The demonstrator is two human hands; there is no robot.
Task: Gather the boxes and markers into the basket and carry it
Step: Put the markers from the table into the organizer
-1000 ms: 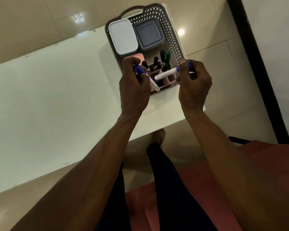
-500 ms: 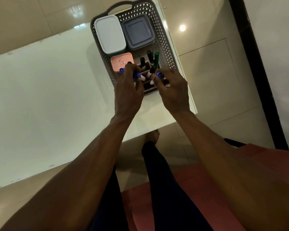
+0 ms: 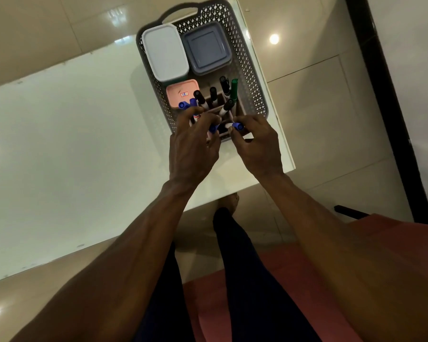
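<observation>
A grey perforated basket (image 3: 247, 77) stands on the white table's far right corner. It holds a white box (image 3: 166, 51), a grey-blue box (image 3: 206, 49), a small pink box (image 3: 181, 93) and a compartmented marker holder (image 3: 237, 109) with black markers (image 3: 213, 93) and a green marker (image 3: 234, 88). My left hand (image 3: 193, 146) reaches over the basket's near end, fingers curled on blue-capped markers (image 3: 187, 104) standing in the holder. My right hand (image 3: 257, 141) pinches another blue-capped marker (image 3: 236, 125) at the holder's near edge.
The white glossy table (image 3: 72, 144) spreads left of the basket; its right edge (image 3: 286, 134) runs close beside the basket. Beige floor tiles lie beyond. My legs and a reddish surface (image 3: 393, 243) are below, and a dark vertical frame (image 3: 386, 95) stands to the right.
Both hands have lowered from above the basket down into the marker holder, bringing the blue-capped markers with them. The markers now stand in the holder's near compartments.
</observation>
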